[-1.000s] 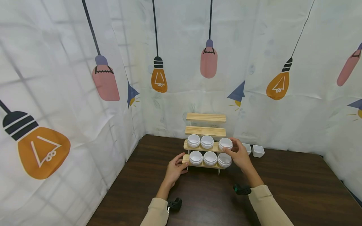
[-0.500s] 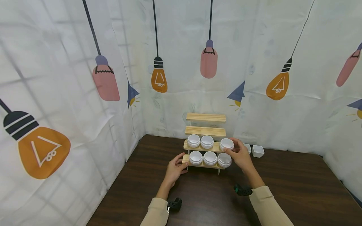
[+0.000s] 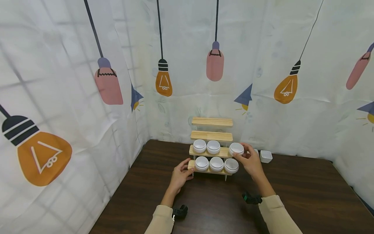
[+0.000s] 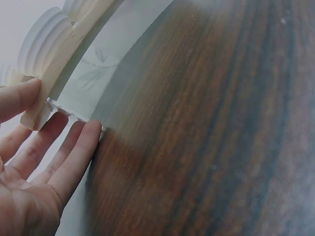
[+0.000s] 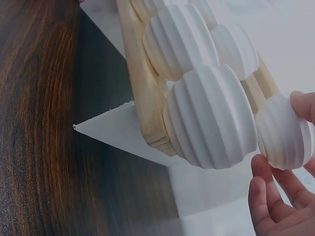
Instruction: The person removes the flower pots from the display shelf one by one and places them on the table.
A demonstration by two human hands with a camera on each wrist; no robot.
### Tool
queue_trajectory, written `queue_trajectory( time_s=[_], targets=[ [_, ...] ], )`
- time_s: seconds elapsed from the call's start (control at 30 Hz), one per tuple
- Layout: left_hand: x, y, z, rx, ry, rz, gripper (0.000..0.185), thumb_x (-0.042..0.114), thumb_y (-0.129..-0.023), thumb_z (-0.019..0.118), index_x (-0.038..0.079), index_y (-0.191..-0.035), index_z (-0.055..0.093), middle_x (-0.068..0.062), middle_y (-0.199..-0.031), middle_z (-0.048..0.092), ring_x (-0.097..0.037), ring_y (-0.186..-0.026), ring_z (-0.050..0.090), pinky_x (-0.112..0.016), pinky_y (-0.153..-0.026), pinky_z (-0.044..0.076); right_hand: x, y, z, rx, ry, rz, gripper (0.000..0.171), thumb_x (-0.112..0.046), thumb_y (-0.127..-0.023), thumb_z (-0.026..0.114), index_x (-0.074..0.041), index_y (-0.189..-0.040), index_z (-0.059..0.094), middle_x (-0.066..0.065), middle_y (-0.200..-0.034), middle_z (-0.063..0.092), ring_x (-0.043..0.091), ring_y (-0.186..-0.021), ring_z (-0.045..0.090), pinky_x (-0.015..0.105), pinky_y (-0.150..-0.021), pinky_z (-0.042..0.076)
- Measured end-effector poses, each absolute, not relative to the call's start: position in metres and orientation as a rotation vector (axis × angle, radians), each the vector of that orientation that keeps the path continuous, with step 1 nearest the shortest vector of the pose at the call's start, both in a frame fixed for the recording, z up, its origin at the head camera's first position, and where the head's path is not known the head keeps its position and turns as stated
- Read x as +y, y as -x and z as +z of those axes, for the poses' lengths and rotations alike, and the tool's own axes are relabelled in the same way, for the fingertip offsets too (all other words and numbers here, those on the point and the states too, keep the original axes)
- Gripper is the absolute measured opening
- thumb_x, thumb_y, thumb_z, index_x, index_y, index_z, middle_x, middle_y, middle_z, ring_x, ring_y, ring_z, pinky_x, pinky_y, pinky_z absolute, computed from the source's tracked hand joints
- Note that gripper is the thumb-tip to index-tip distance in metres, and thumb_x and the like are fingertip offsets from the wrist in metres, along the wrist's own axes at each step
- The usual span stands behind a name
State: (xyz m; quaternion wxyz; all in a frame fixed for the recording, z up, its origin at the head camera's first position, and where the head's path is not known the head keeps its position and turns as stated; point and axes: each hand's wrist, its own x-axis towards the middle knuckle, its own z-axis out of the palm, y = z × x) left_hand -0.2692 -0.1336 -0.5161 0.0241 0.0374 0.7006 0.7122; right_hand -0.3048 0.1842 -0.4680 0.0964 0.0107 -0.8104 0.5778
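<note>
A wooden tiered rack (image 3: pixel 212 136) stands at the back of the dark table (image 3: pixel 292 191). Its lowest tier carries three white ribbed bowls (image 3: pixel 216 163), and the tier above has two more (image 3: pixel 206 146). My right hand (image 3: pixel 249 160) grips another white bowl (image 3: pixel 236 149) just past that tier's right end; in the right wrist view this bowl (image 5: pixel 284 132) sits between my fingertips (image 5: pixel 266 192). My left hand (image 3: pixel 180 174) pinches the left end of the lowest board (image 4: pixel 35 117), thumb on top and fingers (image 4: pixel 74 155) against the white leg.
A small white square dish (image 3: pixel 266 156) sits on the table right of the rack, with another mostly hidden behind my right hand. The two upper tiers (image 3: pixel 212 122) are bare. Curtains printed with light bulbs close in the left and back sides.
My right hand has shifted the white bowl slightly to the right, off the end of the second tier. The left hand has stayed at the rack's left end.
</note>
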Motion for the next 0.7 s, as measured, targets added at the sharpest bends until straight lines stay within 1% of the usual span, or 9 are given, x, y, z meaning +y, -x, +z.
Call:
queue_trajectory(
  time_s=[0.1,0.2,0.4,0.57,0.7],
  targets=[
    [-0.134,0.268,-0.514,2.180,-0.122,2.202,0.059,0.004,-0.100,0.065,-0.001,-0.154,0.042,-0.028,-0.128,0.063,-0.050,-0.115,0.064,-0.054,-0.088,0.063,0.184,0.303,-0.467,-2.373,-0.031,1.725,0.060,-0.027,-0.091,0.080,-0.014,-0.144,0.054,0.009,-0.121,0.054,0.013,-0.088,0.056,0.019,-0.069,0.049],
    [-0.135,0.274,-0.526,2.184,-0.119,2.199,0.059,0.004,-0.100,0.064,0.000,-0.154,0.041,-0.028,-0.129,0.063,-0.049,-0.114,0.064,-0.054,-0.088,0.063,0.185,0.302,-0.466,-2.353,-0.034,1.717,0.061,-0.025,-0.090,0.081,-0.013,-0.144,0.054,0.013,-0.125,0.057,0.012,-0.088,0.056,0.019,-0.068,0.049],
    [-0.135,0.281,-0.537,2.201,-0.115,2.178,0.058,0.004,-0.101,0.064,0.001,-0.155,0.041,-0.028,-0.130,0.062,-0.048,-0.114,0.064,-0.052,-0.087,0.063,0.187,0.299,-0.465,-2.351,-0.004,1.714,0.064,-0.027,-0.090,0.081,-0.014,-0.146,0.052,0.013,-0.131,0.057,0.013,-0.091,0.055,0.018,-0.070,0.049],
    [-0.134,0.280,-0.533,2.187,-0.096,2.188,0.059,0.004,-0.101,0.063,0.002,-0.155,0.041,-0.028,-0.132,0.062,-0.049,-0.116,0.063,-0.053,-0.089,0.063,0.189,0.296,-0.467,-2.322,0.014,1.734,0.063,-0.025,-0.090,0.082,-0.015,-0.146,0.053,0.009,-0.128,0.056,0.012,-0.092,0.056,0.018,-0.070,0.050],
    [-0.133,0.274,-0.523,2.177,-0.096,2.193,0.059,0.003,-0.101,0.063,0.000,-0.155,0.041,-0.029,-0.132,0.061,-0.051,-0.118,0.062,-0.055,-0.090,0.062,0.191,0.294,-0.469,-2.302,0.013,1.734,0.063,-0.024,-0.089,0.082,-0.014,-0.145,0.054,0.009,-0.128,0.056,0.013,-0.092,0.058,0.018,-0.068,0.051]
  ],
)
